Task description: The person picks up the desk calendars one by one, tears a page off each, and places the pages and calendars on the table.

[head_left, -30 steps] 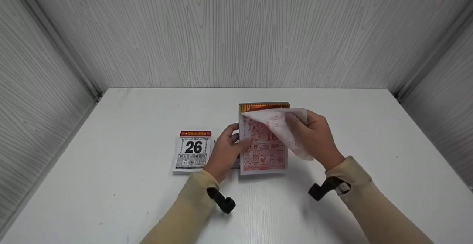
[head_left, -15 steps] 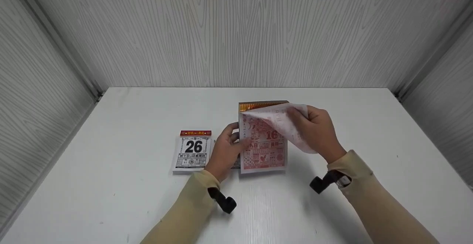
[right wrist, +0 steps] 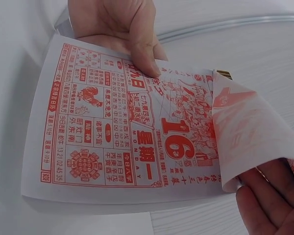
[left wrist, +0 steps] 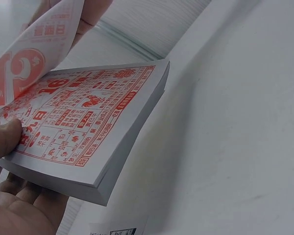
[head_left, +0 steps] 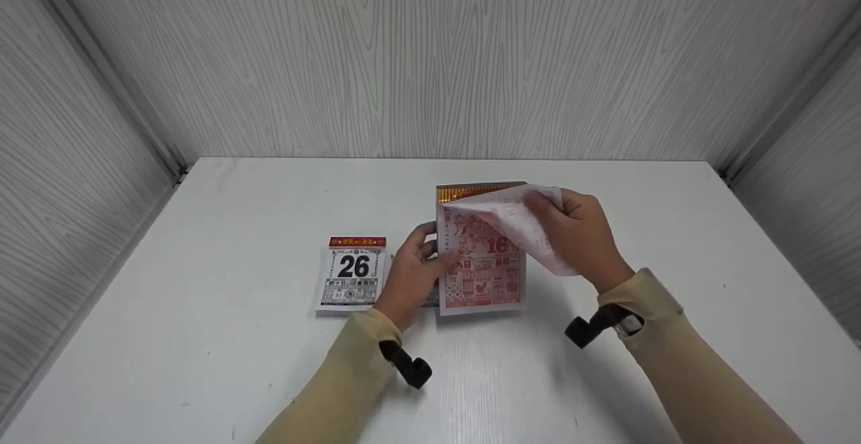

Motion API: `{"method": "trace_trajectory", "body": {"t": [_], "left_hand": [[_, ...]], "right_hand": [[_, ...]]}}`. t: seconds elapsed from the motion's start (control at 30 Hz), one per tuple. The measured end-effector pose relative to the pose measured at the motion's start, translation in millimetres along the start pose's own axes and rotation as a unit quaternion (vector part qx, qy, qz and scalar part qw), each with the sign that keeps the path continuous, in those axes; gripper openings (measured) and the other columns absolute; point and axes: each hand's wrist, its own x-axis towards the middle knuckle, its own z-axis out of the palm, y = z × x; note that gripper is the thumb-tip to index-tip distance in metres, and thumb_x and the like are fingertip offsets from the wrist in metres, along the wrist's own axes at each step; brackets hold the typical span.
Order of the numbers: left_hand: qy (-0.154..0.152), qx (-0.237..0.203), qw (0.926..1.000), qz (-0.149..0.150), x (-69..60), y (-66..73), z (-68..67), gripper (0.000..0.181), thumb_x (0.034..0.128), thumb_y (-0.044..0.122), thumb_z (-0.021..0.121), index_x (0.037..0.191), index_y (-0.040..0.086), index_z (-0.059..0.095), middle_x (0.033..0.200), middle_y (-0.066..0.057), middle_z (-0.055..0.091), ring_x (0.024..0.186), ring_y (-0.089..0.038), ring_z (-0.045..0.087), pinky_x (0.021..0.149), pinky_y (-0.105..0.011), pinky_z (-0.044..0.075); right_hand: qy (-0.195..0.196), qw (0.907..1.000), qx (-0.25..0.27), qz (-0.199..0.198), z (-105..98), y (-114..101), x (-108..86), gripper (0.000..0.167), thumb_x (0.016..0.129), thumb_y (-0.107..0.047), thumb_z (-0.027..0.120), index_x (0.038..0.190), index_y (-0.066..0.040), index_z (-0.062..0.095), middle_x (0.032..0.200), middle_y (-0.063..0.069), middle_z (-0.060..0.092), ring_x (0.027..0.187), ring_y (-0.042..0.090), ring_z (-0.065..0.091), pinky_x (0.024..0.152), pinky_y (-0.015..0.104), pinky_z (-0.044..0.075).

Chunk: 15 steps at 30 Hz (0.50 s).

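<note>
A thick tear-off calendar [head_left: 481, 286] with red print and a gold top strip is held up off the table by my left hand [head_left: 414, 272]. The left thumb presses on its front page, and the fingers reach behind the pad. My right hand [head_left: 582, 235] pinches the lifted top sheet [head_left: 504, 205], folded up and to the right. That sheet is still joined at the upper left, and the page below shows a red 16 [right wrist: 179, 142]. In the left wrist view the pad's thick edge [left wrist: 122, 152] shows, with the left fingers [left wrist: 34, 198] under it.
A second calendar [head_left: 352, 276] with a red header and a black 26 lies on the white table [head_left: 235, 242], left of my left hand. Part of another printed item [head_left: 430, 297] shows behind the held pad. Grey wood-grain panels [head_left: 430, 60] stand at the back and sides.
My right hand has risen slightly and moved a little right, lifting the top sheet higher. The left hand keeps its hold on the calendar, almost unmoved.
</note>
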Motion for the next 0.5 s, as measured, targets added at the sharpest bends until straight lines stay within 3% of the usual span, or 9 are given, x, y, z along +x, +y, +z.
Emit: {"method": "trace_trajectory", "body": {"t": [0.2, 0.5], "left_hand": [[0.002, -0.002, 1.0000, -0.005, -0.1, 0.0, 1.1, 0.052, 0.1008, 0.016, 0.069, 0.149, 0.020, 0.048, 0.132, -0.009, 0.067, 0.113, -0.025, 0.070, 0.093, -0.039, 0.058], [-0.003, -0.021, 0.9998, -0.007, -0.6, -1.3, 1.5, 0.053, 0.1017, 0.015, 0.067, 0.150, 0.018, 0.046, 0.130, -0.010, 0.067, 0.112, -0.025, 0.070, 0.090, -0.038, 0.059]], "right_hand": [[-0.006, 1.0000, 0.003, 0.005, -1.9, 0.6, -0.6, 0.044, 0.102, -0.045, 0.064, 0.102, -0.003, 0.078, 0.088, 0.007, 0.074, 0.066, 0.013, 0.064, 0.057, 0.025, 0.053], [-0.019, 0.9997, 0.016, -0.008, -2.0, 0.4, -1.0, 0.039, 0.103, -0.042, 0.064, 0.111, -0.007, 0.079, 0.096, 0.007, 0.075, 0.068, 0.012, 0.064, 0.060, 0.023, 0.053]]}}
